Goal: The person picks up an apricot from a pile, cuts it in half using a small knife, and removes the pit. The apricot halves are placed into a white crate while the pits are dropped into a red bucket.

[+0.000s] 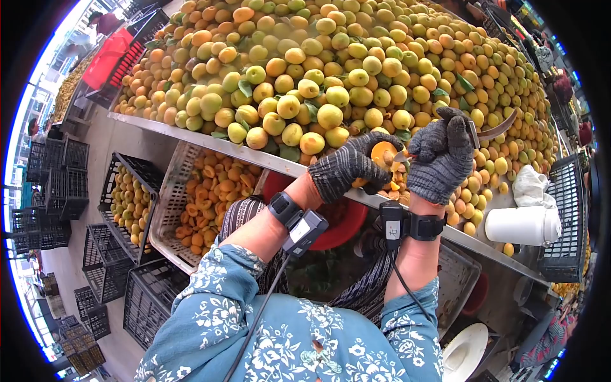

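Left hand [347, 167], grey knit glove: fingers closed round 1 apricot [384, 153], its cut orange face turned toward the right hand. The fruit is held up over the near edge of the worktop [191, 135], just in front of the pile [331, 57]. Likely held there so juice and pieces drop clear of the whole fruit.

Right hand [441, 159], same glove: fingers clamped on the knife [496, 129], curved blade sticking out to the right. The 2 hands meet at the apricot; the tight, close grip probably steadies a small round thing. The gloves likely help grip and guard against the blade.

Red bowl [340, 224] sits below the worktop lip, right under the hands.

2 crates lower left: white crate [164, 204] with halved fruit, black crate [108, 184] with whole fruit. They are kept apart, both within reach.

White jar [523, 225] lies on its side at right. Wrist bands [284, 207] with cabled units, 1 per arm.
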Tool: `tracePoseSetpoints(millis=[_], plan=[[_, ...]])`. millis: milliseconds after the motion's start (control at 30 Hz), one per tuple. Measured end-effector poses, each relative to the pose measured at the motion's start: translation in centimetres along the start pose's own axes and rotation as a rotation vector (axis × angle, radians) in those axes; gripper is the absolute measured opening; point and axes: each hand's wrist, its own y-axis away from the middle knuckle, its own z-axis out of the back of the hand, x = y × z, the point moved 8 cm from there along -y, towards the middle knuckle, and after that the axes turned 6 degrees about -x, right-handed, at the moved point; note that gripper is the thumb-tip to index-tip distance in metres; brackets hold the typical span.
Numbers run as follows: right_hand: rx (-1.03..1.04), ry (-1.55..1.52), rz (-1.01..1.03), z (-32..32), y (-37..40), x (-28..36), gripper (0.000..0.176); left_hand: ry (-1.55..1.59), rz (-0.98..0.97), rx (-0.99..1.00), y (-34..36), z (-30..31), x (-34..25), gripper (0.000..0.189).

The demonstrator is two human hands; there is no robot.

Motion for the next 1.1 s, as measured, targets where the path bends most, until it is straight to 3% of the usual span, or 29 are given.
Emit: tracePoseSetpoints(millis=[67,233,433,500,667,767,833,933,967,1100], plan=[[0.009,0.06,0.071,-0.1,0.0,0.4,0.03,-0.099,-0.057,0.017,-0.3,-0.1,-0.1,0.051],[-0.007,0.227,0.15,-0.2,0.4,0.5,0.028,-0.346,0.01,-0.063,-0.8,-0.2,0.0,0.048],[-0.014,0.197,0.133,-0.7,0.9,-0.3,0.025,-0.417,-0.233,-0.234,-2.8,0.9,2.9,0.035],[-0.01,0.218,0.117,-0.7,1.0,-0.6,0.024,-0.344,-0.16,-0.19,-2.6,0.9,3.3,0.031],[-0.061,-0.033,-0.089,0.9,0.1,-2.8,0.026,-0.35,0.021,-0.183,-0.7,0.6,0.8,0.026],[-0.106,-0.192,-0.231,2.8,-0.5,-4.6,0.027,-0.495,-0.075,-0.157,-0.8,0.3,0.5,0.026],[-0.121,-0.215,-0.257,3.9,-0.6,-5.2,0.028,-0.449,-0.335,-0.184,-0.8,0.1,0.0,0.026],[-0.137,-0.265,-0.31,5.0,-0.8,-5.9,0.028,-0.454,-0.396,-0.144,-0.6,-0.1,0.0,0.031],[-0.139,-0.295,-0.337,5.2,-0.7,-6.1,0.029,-0.253,-0.232,-0.144,-0.6,0.1,1.1,0.019],[-0.086,-0.573,-0.474,4.6,-0.4,-7.0,0.029,-0.212,-0.189,0.028,0.6,-0.5,-0.4,0.009]])
